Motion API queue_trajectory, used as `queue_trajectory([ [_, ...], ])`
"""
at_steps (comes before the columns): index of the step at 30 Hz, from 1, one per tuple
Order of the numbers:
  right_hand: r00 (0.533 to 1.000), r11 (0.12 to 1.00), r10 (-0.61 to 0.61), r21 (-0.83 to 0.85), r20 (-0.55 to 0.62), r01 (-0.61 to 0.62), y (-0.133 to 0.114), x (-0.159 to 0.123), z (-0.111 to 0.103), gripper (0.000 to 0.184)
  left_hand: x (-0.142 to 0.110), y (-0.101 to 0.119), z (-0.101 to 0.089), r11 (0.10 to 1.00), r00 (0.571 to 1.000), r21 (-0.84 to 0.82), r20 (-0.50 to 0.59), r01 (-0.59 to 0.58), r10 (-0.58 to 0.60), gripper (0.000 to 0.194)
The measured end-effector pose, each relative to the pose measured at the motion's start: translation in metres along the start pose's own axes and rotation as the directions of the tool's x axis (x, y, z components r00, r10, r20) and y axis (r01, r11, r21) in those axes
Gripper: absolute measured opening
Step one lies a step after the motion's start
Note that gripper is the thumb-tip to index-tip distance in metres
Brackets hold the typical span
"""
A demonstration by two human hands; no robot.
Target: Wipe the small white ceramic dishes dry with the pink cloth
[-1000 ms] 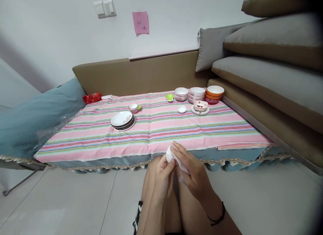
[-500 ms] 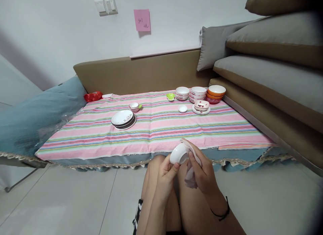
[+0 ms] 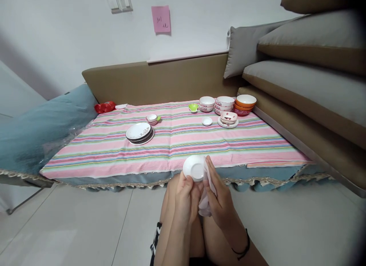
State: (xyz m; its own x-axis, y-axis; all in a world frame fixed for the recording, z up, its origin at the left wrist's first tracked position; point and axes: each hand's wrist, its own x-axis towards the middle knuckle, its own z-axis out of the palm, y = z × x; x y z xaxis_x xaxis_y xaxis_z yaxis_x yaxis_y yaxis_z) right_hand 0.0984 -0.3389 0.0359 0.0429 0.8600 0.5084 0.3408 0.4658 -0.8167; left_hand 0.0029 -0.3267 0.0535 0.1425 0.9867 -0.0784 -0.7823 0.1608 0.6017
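A striped cloth [image 3: 177, 144] was spread across the middle of the frame. At lower centre, a small white dish [image 3: 193, 168] was gripped by the left hand [image 3: 185, 197], while a pale cloth [image 3: 206, 193] was clasped by the right hand [image 3: 219, 199] against it.

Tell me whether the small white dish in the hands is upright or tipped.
Tipped: the small white dish shows its round foot ring toward the camera, held by the left hand.
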Motion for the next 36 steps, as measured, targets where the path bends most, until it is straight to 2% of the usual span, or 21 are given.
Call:
queue_trajectory([
  [3,0.998,0.994,-0.06,-0.089,0.031,0.063,0.0,-0.008,0.003,0.057,0.001,0.004,0.002,0.998,0.998,-0.042,-0.048,0.044,-0.046,0.039],
  [6,0.996,0.99,-0.09,-0.109,0.022,0.092,0.002,-0.011,0.002,0.059,0.0,0.006,0.003,0.996,0.995,-0.046,-0.054,0.079,-0.081,0.044],
  [11,0.995,0.995,-0.089,-0.04,-0.051,0.087,0.006,-0.01,-0.004,0.055,-0.003,0.008,0.005,0.996,0.996,-0.036,0.043,0.079,-0.078,0.063],
  [13,0.996,0.997,-0.078,-0.02,-0.052,0.077,0.005,-0.01,-0.007,0.054,-0.002,0.008,0.005,0.993,0.994,-0.085,0.073,0.085,-0.079,0.061],
  [15,0.997,0.998,-0.066,0.0,-0.027,0.066,0.005,-0.011,-0.009,0.053,-0.001,0.007,0.005,0.981,0.994,-0.167,0.043,0.102,-0.096,0.056],
  [18,0.997,0.998,-0.067,-0.012,0.036,0.067,0.006,-0.015,-0.01,0.052,0.002,0.006,0.003,0.951,0.984,-0.257,-0.006,0.169,-0.177,0.055],
  [20,0.995,0.996,-0.066,-0.052,0.076,0.07,0.009,-0.018,-0.01,0.051,0.004,0.005,0.0,0.935,0.972,-0.271,0.014,0.229,-0.234,0.051],
  [23,0.993,0.996,0.014,-0.086,0.115,-0.004,0.011,-0.024,-0.01,0.05,0.007,0.002,-0.008,0.909,0.958,-0.31,0.022,0.278,-0.286,0.047],
  [25,0.992,0.995,0.032,-0.096,0.121,-0.021,0.012,-0.028,-0.01,0.05,0.009,0.001,-0.014,0.904,0.957,-0.328,0.002,0.275,-0.291,0.042],
  [29,0.99,0.982,-0.045,-0.176,0.131,0.067,0.015,-0.029,-0.015,0.045,0.011,0.001,-0.017,0.924,0.966,-0.282,0.035,0.256,-0.257,0.042],
  [33,0.995,0.981,0.047,-0.19,0.086,-0.03,0.019,-0.023,-0.021,0.044,0.009,0.003,-0.01,0.912,0.949,-0.261,0.103,0.316,-0.299,0.053],
  [36,0.993,0.991,0.051,-0.132,0.111,-0.036,0.015,-0.027,-0.019,0.05,0.01,0.001,-0.007,0.898,0.956,-0.328,0.09,0.294,-0.28,0.053],
])
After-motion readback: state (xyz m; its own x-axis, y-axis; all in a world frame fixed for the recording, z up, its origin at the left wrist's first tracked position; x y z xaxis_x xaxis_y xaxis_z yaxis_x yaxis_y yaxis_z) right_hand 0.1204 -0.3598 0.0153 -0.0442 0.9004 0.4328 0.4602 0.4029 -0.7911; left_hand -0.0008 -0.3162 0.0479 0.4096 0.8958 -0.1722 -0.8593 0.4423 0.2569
